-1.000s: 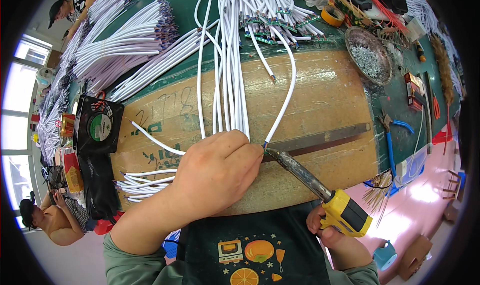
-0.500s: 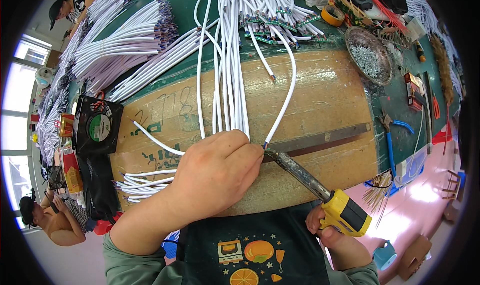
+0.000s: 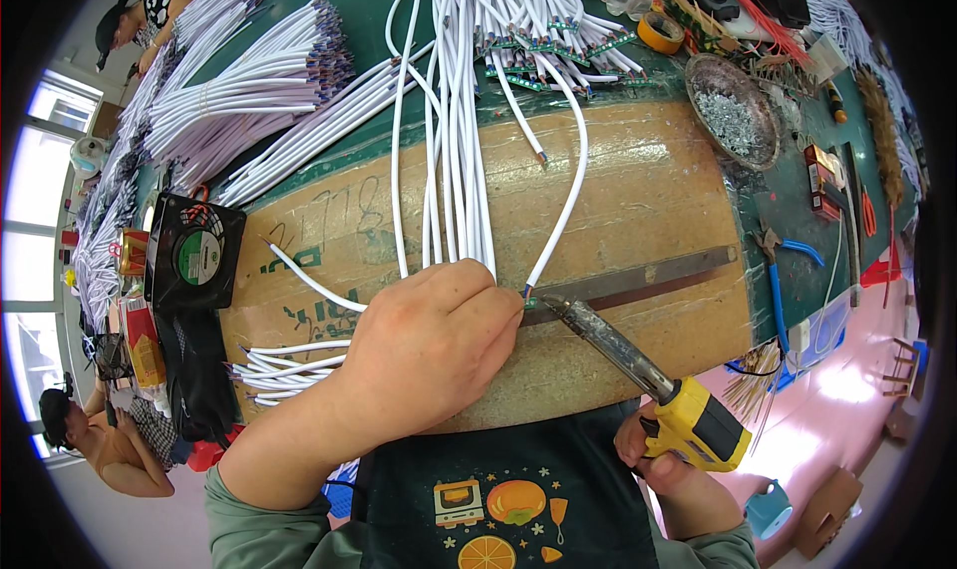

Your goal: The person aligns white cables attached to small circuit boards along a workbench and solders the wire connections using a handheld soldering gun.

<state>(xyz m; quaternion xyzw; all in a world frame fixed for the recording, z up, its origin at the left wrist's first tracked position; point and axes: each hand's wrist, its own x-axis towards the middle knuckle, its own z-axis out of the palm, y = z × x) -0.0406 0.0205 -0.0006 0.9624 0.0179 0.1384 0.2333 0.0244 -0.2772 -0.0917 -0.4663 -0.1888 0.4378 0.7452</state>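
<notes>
My left hand (image 3: 439,345) is closed in a pinch on the brown board. From its fingertips pokes the end of a white cable (image 3: 575,185), its coloured wires bare beside a small green piece (image 3: 530,304) that looks like a circuit board. How far the fingers cover these is hidden. Several white cables (image 3: 461,170) run down under the same hand. My right hand (image 3: 653,449) grips a yellow soldering iron (image 3: 703,424), partly behind its handle. The iron's dark tip is a little to the right of the cable end, apart from it.
A flat metal bar (image 3: 648,278) crosses the board (image 3: 628,200). Cable bundles (image 3: 239,100) and a black fan (image 3: 194,253) are at left. A bowl of grey bits (image 3: 736,115), tape roll (image 3: 660,32) and blue-handled pliers (image 3: 778,280) lie right. Two people sit at far left.
The soldering iron's tip has drawn back to the right from the cable end, uncovering the green piece. My left hand has barely moved.
</notes>
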